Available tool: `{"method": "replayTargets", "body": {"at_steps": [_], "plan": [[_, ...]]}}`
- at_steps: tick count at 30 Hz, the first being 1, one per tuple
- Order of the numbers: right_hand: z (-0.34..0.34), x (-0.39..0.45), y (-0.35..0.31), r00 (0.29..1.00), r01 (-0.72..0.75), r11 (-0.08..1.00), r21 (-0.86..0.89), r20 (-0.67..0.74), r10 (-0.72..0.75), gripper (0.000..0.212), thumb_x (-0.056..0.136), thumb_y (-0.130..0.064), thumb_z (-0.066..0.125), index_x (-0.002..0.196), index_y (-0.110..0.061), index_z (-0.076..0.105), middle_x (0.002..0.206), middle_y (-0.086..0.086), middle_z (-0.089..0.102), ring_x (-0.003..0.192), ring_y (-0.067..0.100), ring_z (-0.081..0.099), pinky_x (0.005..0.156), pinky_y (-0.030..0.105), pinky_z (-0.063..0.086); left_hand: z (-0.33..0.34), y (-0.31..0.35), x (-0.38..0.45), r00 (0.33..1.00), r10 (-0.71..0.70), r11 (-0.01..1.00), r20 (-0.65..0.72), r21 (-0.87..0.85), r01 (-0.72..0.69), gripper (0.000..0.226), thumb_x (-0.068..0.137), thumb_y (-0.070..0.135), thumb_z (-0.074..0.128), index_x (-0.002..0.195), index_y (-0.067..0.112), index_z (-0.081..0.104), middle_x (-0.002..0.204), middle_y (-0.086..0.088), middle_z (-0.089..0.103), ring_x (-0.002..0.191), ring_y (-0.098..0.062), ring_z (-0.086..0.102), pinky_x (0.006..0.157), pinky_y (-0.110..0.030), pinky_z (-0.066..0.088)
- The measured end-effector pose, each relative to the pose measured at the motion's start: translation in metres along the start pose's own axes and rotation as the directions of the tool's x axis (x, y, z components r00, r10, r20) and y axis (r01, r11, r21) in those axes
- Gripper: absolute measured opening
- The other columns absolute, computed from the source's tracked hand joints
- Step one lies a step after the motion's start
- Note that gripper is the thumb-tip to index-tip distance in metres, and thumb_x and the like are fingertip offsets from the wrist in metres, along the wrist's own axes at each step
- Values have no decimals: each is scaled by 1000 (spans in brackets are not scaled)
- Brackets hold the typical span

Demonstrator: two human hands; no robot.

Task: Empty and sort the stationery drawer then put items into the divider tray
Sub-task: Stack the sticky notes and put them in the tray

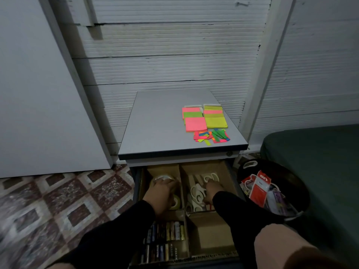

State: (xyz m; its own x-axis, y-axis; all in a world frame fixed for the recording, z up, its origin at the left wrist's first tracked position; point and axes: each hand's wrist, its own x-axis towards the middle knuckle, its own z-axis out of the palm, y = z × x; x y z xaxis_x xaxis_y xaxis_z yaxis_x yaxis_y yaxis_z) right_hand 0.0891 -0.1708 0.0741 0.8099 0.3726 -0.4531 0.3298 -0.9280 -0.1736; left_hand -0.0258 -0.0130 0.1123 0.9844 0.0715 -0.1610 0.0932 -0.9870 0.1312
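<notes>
The open drawer holds a cardboard divider tray [183, 188] with several compartments. My left hand [162, 193] reaches into the back left compartment and lies over clear tape rolls [162, 178]; whether it grips one I cannot tell. My right hand [212, 188] is down in the back right compartment among white-handled scissors [197, 193], its fingers hidden. Batteries [167, 232] fill the front left compartments. The front right compartment [210, 232] shows bare cardboard. On the cabinet top [155, 123] lie neon sticky note pads [204, 118] and loose coloured flags [211, 135].
A dark round basket [295, 183] with a red packet and other packaging stands on the floor to the right of the drawer. A green cushion edge lies at far right. Patterned floor tiles stretch to the left. A white ribbed wall stands behind the cabinet.
</notes>
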Motion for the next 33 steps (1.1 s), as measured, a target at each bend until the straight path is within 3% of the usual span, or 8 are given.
{"method": "replayTargets", "body": {"at_steps": [4, 10, 17, 20, 22, 25, 29, 33], "plan": [[3, 4, 0, 1000, 12, 1000, 17, 19, -13, 48, 90, -17, 62, 134, -4, 49, 135, 12, 50, 121, 27, 52, 98, 32, 45, 4, -1, 2, 999, -8, 999, 34, 32, 7, 58, 92, 21, 47, 146, 26, 27, 150, 0, 32, 140, -21, 25, 116, -35, 19], [2, 7, -1, 999, 40, 998, 55, -13, -40, 52, 92, -18, 59, 139, -3, 40, 143, 14, 41, 128, 28, 45, 104, 32, 41, 5, -5, 4, 1000, 10, 1000, 15, 8, -10, 56, 92, 21, 45, 146, 26, 28, 150, 1, 32, 140, -18, 26, 115, -32, 18], [-24, 1, -3, 998, 68, 994, 85, -23, -66, 45, 94, -24, 55, 134, -5, 47, 136, 13, 48, 123, 27, 50, 103, 33, 43, -7, 4, 11, 989, 8, 999, -149, -35, -13, 45, 94, 24, 40, 139, 29, 38, 141, 5, 43, 128, -16, 40, 106, -30, 28], [-45, -2, -4, 997, 72, 991, 112, -34, -68, 18, 95, -19, 50, 104, -7, 60, 112, 12, 58, 112, 27, 56, 88, 29, 47, -19, 11, 16, 971, 6, 993, -240, -109, -33, 38, 93, 25, 43, 130, 27, 49, 129, 3, 54, 119, -17, 49, 98, -28, 37], [-62, -5, -4, 995, 87, 990, 109, -57, -82, 17, 95, -18, 50, 84, -8, 57, 94, 9, 56, 103, 26, 58, 77, 27, 45, -28, 16, 21, 958, 6, 990, -287, -134, -47, 34, 92, 25, 45, 125, 23, 53, 122, 1, 57, 114, -19, 53, 93, -28, 42], [-92, -12, -3, 987, 150, 977, 149, -72, -141, 20, 92, -17, 56, 107, -5, 63, 101, 12, 60, 106, 29, 60, 71, 28, 47, -47, 26, 32, 940, -7, 988, -341, -149, -47, 31, 94, 23, 45, 123, 22, 57, 118, -1, 58, 112, -19, 53, 90, -29, 43], [-125, -24, -2, 974, 220, 963, 152, -95, -207, 27, 90, -16, 60, 116, -8, 64, 119, 7, 62, 114, 22, 56, 91, 27, 44, -70, 36, 51, 917, -36, 984, -398, -176, -38, 30, 94, 19, 46, 121, 22, 58, 119, 2, 59, 111, -16, 54, 92, -27, 43], [-157, -29, 2, 959, 278, 941, 191, -103, -262, 22, 89, -15, 61, 107, -4, 69, 75, -6, 57, 78, 11, 56, 68, 20, 44, -92, 43, 71, 897, -64, 979, -437, -202, -29, 31, 94, 19, 45, 121, 25, 58, 119, 2, 60, 110, -15, 55, 91, -28, 45]]}}
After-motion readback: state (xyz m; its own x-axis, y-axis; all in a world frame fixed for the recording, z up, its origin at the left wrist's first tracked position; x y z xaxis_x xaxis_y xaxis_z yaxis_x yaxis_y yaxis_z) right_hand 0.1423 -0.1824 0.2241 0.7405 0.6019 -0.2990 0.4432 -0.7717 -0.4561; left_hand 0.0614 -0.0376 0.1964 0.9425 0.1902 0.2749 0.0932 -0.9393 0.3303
